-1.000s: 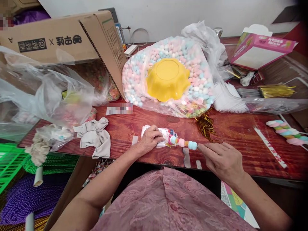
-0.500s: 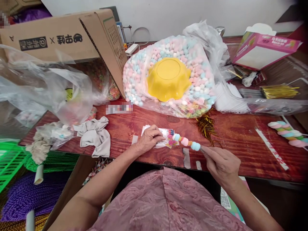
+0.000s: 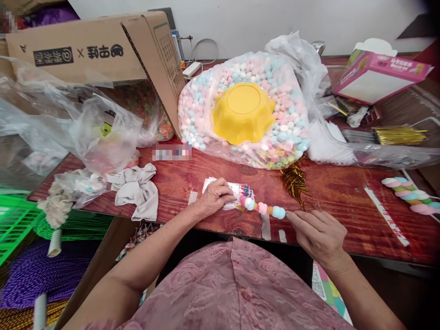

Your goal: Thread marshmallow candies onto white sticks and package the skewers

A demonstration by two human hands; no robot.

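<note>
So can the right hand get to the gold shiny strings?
Probably yes: the gold strings lie just beyond the right hand, with only bare table between, though it is pinching the candy skewer.

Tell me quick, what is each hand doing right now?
Left hand: closed, pinching the printed wrapper on the table.
Right hand: closed, fingertips pinching the end of the marshmallow skewer.

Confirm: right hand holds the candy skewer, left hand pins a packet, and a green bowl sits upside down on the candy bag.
Only the colour is wrong: the head view shows a yellow bowl upside down on the candy bag. The right hand holds the skewer; the left hand pins the packet.
</note>
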